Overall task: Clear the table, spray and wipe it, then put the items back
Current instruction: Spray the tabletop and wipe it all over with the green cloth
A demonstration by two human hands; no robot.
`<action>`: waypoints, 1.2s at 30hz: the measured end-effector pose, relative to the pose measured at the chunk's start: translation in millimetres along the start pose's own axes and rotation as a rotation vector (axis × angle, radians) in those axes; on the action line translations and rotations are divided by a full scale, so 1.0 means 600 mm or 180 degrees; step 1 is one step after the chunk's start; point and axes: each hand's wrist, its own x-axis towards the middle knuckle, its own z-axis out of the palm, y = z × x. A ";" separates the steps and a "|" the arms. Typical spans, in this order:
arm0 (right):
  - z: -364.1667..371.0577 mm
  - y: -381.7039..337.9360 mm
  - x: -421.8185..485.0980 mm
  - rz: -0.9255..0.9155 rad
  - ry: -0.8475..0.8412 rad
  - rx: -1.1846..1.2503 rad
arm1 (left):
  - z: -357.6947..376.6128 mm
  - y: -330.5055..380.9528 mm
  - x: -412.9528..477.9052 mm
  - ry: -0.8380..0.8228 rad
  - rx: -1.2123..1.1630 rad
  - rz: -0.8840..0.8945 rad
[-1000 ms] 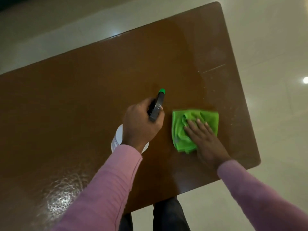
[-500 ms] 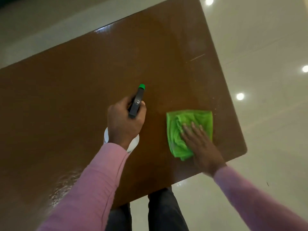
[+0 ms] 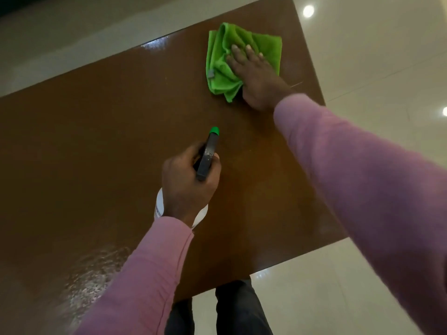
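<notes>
Curled round the spray bottle (image 3: pixel 208 153) near the middle of the table (image 3: pixel 96 141), the left hand (image 3: pixel 188 187) holds it, while beyond, the right hand (image 3: pixel 256 76) presses flat-fingered on the green cloth (image 3: pixel 222 56), now swept from near edge to far right corner: wiping evidently under way.

Print on the spray bottle (image 3: pixel 160 201) is too blurred to read.

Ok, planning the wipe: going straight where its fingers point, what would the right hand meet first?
Nothing visible: the right hand, pressing the green cloth, would likely run off the far edge of the table.
</notes>
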 end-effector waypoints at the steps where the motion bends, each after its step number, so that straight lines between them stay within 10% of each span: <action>1: -0.004 -0.001 0.013 0.0022 -0.0020 -0.0013 | -0.001 0.000 0.002 0.0042 -0.0010 -0.0037; 13: 0.201 -0.035 -0.598 0.0092 -0.0683 0.0163 | -0.017 0.002 0.010 0.0205 -0.0072 -0.0386; 26: 0.101 -0.012 -0.213 0.0501 0.0266 0.0216 | 0.002 0.007 -0.036 -0.0174 0.0186 0.0458; 36: 0.269 -0.094 -0.650 0.0845 -0.0009 0.0753 | -0.004 0.005 -0.045 -0.0379 0.0137 0.0419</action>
